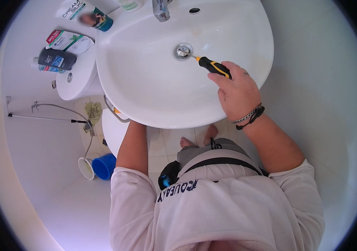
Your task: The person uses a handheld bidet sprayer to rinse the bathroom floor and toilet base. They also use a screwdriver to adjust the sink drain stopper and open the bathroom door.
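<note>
My right hand (239,84) grips the black and yellow handle of a screwdriver (213,66) above the right part of the white washbasin (140,84). The screwdriver's metal shaft slants up and to the left, and its tip meets the metal drain fitting (183,51) in the basin floor. A chrome plug or cap seems to sit in the middle of that drain. My left forearm (133,141) reaches under the basin's front rim. The left hand itself is hidden beneath the basin, so its hold does not show.
A chrome faucet (161,11) rises at the basin's back. On the left, a dark bottle (57,59) and a refill pouch (70,42) lie on the toilet tank (76,80); a Cream Silk tube (86,15) is near the rim. A blue bucket (103,167) stands on the floor.
</note>
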Tool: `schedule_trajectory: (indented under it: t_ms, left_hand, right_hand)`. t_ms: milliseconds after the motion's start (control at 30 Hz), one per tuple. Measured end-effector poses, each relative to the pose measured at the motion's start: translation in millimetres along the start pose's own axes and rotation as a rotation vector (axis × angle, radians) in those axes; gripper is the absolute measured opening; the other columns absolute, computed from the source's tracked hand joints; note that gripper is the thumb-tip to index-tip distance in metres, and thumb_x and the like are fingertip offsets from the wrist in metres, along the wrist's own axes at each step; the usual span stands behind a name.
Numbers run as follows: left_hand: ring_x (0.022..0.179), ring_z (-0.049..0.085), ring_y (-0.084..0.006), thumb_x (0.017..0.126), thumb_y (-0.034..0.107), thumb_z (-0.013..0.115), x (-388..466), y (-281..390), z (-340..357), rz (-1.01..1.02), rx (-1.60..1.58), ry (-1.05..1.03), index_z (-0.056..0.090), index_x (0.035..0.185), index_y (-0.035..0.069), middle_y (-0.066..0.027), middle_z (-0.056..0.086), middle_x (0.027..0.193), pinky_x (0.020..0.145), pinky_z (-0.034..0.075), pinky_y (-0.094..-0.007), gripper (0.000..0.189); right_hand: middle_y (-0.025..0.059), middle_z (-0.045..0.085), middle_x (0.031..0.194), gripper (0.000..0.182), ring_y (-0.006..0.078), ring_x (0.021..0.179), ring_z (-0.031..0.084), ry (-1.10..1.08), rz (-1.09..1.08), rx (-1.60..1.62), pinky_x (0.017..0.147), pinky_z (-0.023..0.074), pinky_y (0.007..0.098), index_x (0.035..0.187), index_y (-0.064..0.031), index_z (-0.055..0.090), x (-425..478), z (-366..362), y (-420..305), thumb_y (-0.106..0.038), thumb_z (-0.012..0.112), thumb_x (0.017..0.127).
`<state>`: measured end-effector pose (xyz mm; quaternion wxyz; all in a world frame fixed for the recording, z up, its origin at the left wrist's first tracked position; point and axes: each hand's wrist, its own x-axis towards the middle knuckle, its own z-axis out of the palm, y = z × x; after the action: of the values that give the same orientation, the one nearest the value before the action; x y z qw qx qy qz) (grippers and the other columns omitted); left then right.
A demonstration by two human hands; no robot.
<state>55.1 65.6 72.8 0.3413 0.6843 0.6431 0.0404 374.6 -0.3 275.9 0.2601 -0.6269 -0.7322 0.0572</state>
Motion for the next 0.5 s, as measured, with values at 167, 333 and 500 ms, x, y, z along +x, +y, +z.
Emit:
schedule_trajectory:
  t_ms: [167,333,500]
  left_hand:
    - [0.115,0.025,-0.0231,0.072,0.041,0.046,7.1,-10.7,11.0,0.052,0.02,-0.003,0.03,0.12,0.016,-0.0058,0.027,0.125,0.092,0.025,-0.0349,0.056]
    - [0.115,0.024,-0.023,0.072,0.041,0.046,11.0,-18.3,13.8,0.08,0.034,-0.006,0.03,0.12,0.017,-0.0056,0.027,0.125,0.092,0.025,-0.0349,0.056]
    - [0.116,0.024,-0.0229,0.072,0.042,0.046,13.7,-25.1,11.0,0.1,0.045,-0.009,0.029,0.12,0.017,-0.0055,0.026,0.126,0.092,0.025,-0.035,0.057]
  right_hand:
    - [0.0091,0.047,0.092,0.024,0.0237,0.072,0.049,-0.002,0.006,-0.011,0.059,0.0426,0.0331,0.084,-0.0113,0.058,-0.1,0.6,0.3,-0.007,0.054,0.06]
    - [0.0093,0.047,0.092,0.024,0.0239,0.073,0.049,0.007,0.012,-0.024,0.06,0.0427,0.0332,0.084,-0.0113,0.058,-0.9,2.5,0.2,-0.006,0.054,0.06]
    - [0.0094,0.047,0.092,0.024,0.024,0.073,0.049,0.006,0.016,-0.024,0.059,0.0427,0.0332,0.084,-0.0115,0.058,-0.4,2.2,-0.5,-0.006,0.054,0.061]
